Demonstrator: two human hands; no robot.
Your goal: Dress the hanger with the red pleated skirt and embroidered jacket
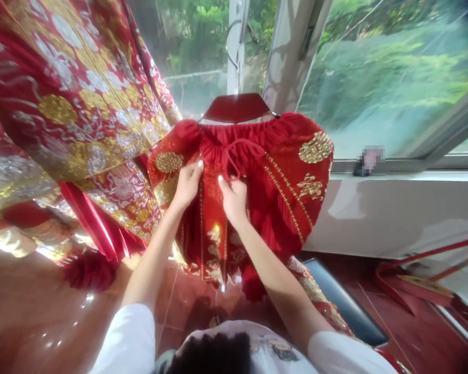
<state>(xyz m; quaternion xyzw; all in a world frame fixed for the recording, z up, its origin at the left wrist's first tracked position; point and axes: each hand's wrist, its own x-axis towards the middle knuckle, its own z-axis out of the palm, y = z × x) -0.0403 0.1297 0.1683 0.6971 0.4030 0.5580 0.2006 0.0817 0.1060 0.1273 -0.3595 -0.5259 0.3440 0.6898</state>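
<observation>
A red skirt (281,176) with gold embroidery hangs from a dark red hanger (237,106) hooked on the window frame. My left hand (187,184) presses its fingers together on the skirt's front, just below the gathered waistband. My right hand (234,200) pinches the fabric close beside it, under the red drawstring (234,156). Both hands are closed on the cloth, a few centimetres apart.
A large red and gold embroidered garment (70,104) hangs at the left, touching the skirt. A window (374,72) with greenery outside fills the top. A white sill and wall (393,208) lie to the right. A dark seat (347,306) and a red frame (413,285) stand on the red floor.
</observation>
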